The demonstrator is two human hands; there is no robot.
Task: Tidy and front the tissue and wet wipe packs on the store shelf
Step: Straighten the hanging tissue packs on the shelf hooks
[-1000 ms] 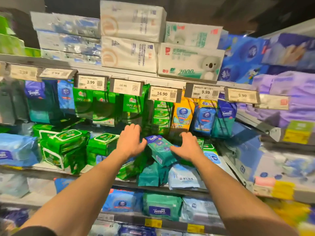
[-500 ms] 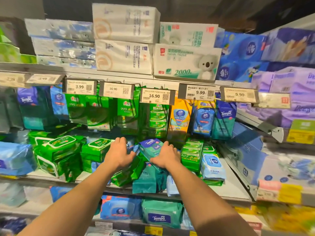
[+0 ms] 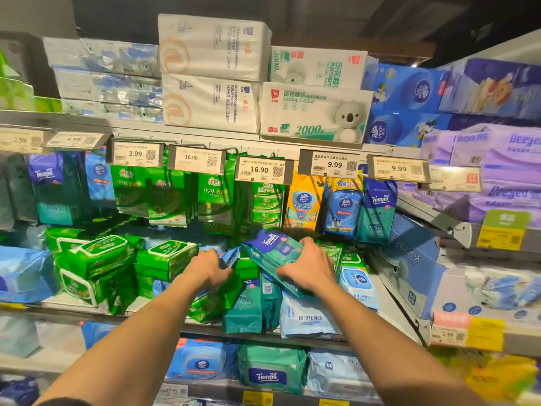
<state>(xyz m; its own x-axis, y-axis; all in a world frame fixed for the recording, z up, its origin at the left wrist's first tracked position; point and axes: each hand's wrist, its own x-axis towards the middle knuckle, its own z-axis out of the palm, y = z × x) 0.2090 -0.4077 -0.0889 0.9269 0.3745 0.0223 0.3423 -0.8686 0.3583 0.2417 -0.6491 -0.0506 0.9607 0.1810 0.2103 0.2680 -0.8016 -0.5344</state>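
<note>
Two hands work the middle shelf (image 3: 389,306): our right hand (image 3: 310,268) curls round a tilted blue-and-teal Tempo pack (image 3: 275,250), while our left hand (image 3: 209,266) closes its fingers on a small blue pack (image 3: 231,256) just left of the Tempo pack. Below the Tempo pack stand teal packs (image 3: 244,309) and a pale blue pack (image 3: 304,317). Left of it lie green lidded wipe packs (image 3: 167,256). Above it hang the price tags (image 3: 259,169).

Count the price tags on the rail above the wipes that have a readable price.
5: 3.99, 16.90, 16.90, 9.99, 9.99, left to right. The tags at both ends of the rail are too blurred to read.
</note>
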